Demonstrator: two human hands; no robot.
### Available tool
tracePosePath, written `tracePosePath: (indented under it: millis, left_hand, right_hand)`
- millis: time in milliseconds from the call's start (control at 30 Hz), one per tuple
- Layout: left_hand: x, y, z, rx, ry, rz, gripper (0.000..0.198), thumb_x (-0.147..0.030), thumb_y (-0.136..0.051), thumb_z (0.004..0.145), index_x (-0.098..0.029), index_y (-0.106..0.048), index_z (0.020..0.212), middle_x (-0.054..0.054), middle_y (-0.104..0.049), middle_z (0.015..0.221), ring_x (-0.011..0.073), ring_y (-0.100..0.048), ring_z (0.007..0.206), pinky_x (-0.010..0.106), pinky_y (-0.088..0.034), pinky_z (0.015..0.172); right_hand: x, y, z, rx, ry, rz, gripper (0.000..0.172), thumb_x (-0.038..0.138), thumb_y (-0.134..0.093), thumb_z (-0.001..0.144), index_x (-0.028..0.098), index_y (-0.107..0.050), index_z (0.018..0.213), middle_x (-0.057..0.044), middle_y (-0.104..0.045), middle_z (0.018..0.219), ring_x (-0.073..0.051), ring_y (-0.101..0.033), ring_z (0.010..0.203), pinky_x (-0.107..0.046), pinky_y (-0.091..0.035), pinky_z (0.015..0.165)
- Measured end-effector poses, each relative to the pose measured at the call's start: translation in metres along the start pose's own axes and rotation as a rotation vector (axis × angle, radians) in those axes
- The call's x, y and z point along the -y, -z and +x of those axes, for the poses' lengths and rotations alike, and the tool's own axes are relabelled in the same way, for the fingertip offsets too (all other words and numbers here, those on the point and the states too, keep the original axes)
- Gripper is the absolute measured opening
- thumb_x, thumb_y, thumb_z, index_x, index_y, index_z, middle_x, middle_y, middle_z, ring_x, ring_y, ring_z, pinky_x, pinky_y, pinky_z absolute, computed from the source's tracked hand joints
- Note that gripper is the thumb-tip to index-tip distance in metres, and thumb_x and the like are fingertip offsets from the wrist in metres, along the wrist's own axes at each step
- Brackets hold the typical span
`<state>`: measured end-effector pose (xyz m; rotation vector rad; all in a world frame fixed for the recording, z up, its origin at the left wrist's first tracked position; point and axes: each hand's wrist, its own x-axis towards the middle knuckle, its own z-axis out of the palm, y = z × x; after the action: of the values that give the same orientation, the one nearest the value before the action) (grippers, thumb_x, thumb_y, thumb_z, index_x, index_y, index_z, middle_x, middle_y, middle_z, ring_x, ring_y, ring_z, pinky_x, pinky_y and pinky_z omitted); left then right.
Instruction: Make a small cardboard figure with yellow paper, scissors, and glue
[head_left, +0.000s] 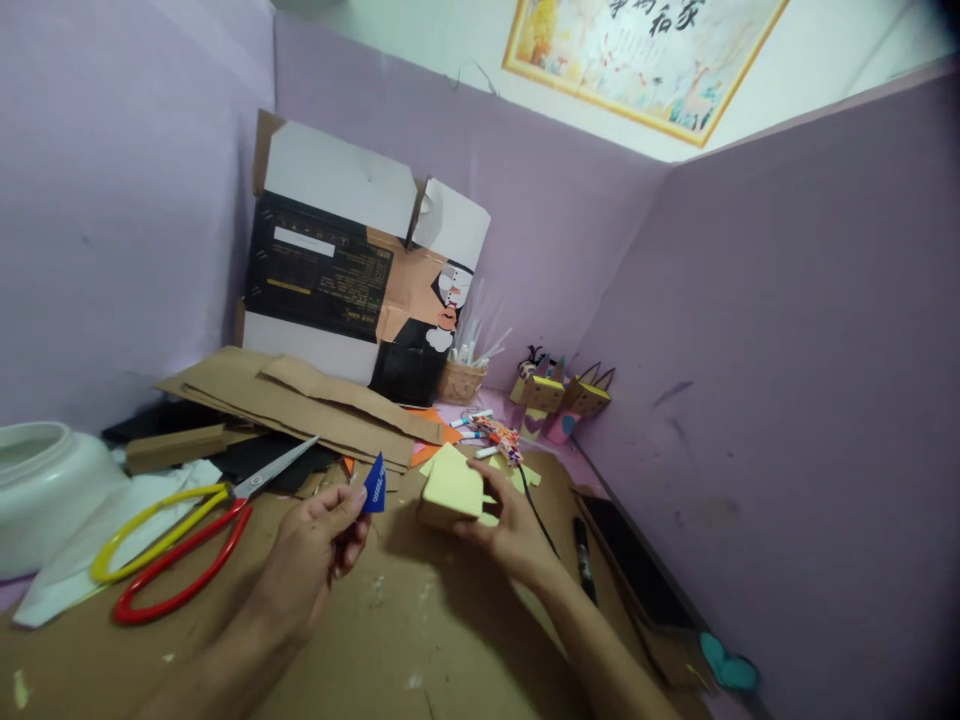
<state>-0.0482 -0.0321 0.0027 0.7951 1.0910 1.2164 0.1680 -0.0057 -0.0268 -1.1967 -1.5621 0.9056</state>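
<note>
Between the thumb and fingers of my left hand [319, 540] is a small blue paper triangle [376, 486] with white print, its point upward. My right hand [510, 525] grips a small cardboard box [442, 512] whose top is covered in pale yellow paper. The thumb is at the box's lower front edge and the fingers are behind its right side. A short gap separates the triangle from the box. Left of my left hand lie open scissors [238, 495] with one yellow and one red handle. Pale yellow paper scraps [536, 472] lie just behind the box.
Cardboard sheets [300, 405] are stacked at the back left, below a flattened printed carton [322, 265]. A white pot [49, 490] stands far left. A black marker [583, 560] and a dark tablet-like panel [637, 565] lie right. Cardboard animal figures [544, 395] stand in the back corner.
</note>
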Motion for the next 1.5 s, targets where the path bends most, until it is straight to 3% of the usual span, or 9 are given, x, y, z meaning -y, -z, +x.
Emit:
tracePosePath:
  millis: [300,433,533,633,733,900,1133,1367,1500]
  left_hand:
    - [0.020,-0.004,0.005,0.119,0.064,0.112,0.034,-0.046,-0.060,0.065,-0.016,-0.046,0.059,-0.006,-0.047,0.048,0.0018,-0.033,0.033,0.015,-0.016,0.034]
    - [0.020,-0.007,0.005,0.121,0.093,0.150,0.033,-0.047,-0.056,0.065,-0.017,-0.044,0.058,-0.006,-0.046,0.046,0.0027,-0.032,0.033,0.017,-0.014,0.035]
    - [0.021,-0.010,0.004,0.137,0.089,0.198,0.031,-0.046,-0.052,0.068,-0.018,-0.043,0.057,-0.007,-0.042,0.044,0.0040,-0.029,0.033,0.018,-0.015,0.036]
    - [0.025,-0.012,0.003,0.147,-0.004,0.306,0.030,-0.046,-0.049,0.071,-0.019,-0.043,0.058,-0.006,-0.042,0.046,0.0064,-0.029,0.036,0.021,-0.020,0.039]
    - [0.028,-0.011,0.001,0.110,-0.228,0.544,0.028,-0.040,-0.044,0.077,-0.020,-0.042,0.058,-0.003,-0.044,0.053,0.0106,-0.039,0.048,0.023,-0.027,0.046]
    - [0.032,-0.008,-0.005,0.119,-0.341,0.912,0.022,-0.030,-0.038,0.084,-0.020,-0.051,0.070,0.001,-0.058,0.067,0.0148,-0.051,0.063,0.024,-0.033,0.057]
    - [0.027,-0.009,-0.003,0.070,-0.371,0.961,0.020,-0.022,-0.041,0.083,-0.020,-0.061,0.083,0.003,-0.066,0.080,0.0154,-0.058,0.074,0.023,-0.039,0.066]
    - [0.038,-0.009,-0.009,0.256,-0.433,1.133,0.024,-0.023,-0.039,0.084,-0.023,-0.063,0.079,0.000,-0.068,0.079,0.0135,-0.059,0.071,0.022,-0.039,0.066]
    - [0.021,-0.001,0.009,0.009,-0.355,1.302,0.027,-0.028,-0.037,0.085,-0.021,-0.063,0.079,0.004,-0.068,0.079,0.0174,-0.061,0.074,0.025,-0.040,0.064]
  right_hand:
    - [-0.025,0.012,0.064,-0.149,-0.013,-0.313,0.070,0.015,-0.066,0.060,0.019,-0.045,0.127,-0.012,-0.051,0.128,-0.027,-0.051,0.114,-0.045,-0.042,0.093]
    - [-0.013,0.008,0.047,-0.335,0.133,-0.442,0.077,0.022,-0.074,0.052,0.016,-0.047,0.124,-0.016,-0.046,0.132,-0.035,-0.035,0.126,-0.054,-0.028,0.101]
    - [0.014,-0.006,0.019,-0.461,0.179,-0.334,0.053,0.036,-0.065,0.066,0.016,-0.055,0.114,-0.016,-0.056,0.117,-0.029,-0.053,0.106,-0.044,-0.045,0.084]
    - [0.034,-0.032,-0.003,-0.132,-0.070,-0.105,0.036,0.048,-0.061,0.069,0.015,-0.066,0.083,-0.006,-0.063,0.067,-0.018,-0.057,0.059,-0.029,-0.046,0.052]
    - [0.032,-0.057,-0.012,0.056,-0.154,-0.004,0.036,0.049,-0.059,0.070,0.015,-0.059,0.058,0.002,-0.048,0.047,-0.011,-0.043,0.045,-0.023,-0.035,0.043]
    - [0.010,-0.071,-0.018,-0.014,-0.088,0.047,0.037,0.051,-0.052,0.076,0.017,-0.053,0.061,0.002,-0.050,0.053,-0.011,-0.044,0.049,-0.022,-0.035,0.045]
    - [0.002,-0.069,-0.021,-0.092,-0.232,0.189,0.041,0.058,-0.051,0.073,0.019,-0.046,0.061,0.005,-0.046,0.042,-0.009,-0.039,0.036,-0.020,-0.029,0.038]
    - [0.005,-0.064,-0.014,-0.149,-0.319,0.300,0.043,0.058,-0.058,0.066,0.018,-0.046,0.058,0.006,-0.047,0.041,-0.007,-0.041,0.035,-0.018,-0.032,0.037]
    - [0.004,-0.064,-0.011,-0.170,-0.366,0.387,0.044,0.059,-0.062,0.060,0.018,-0.047,0.063,0.006,-0.049,0.041,-0.007,-0.042,0.034,-0.018,-0.032,0.036]
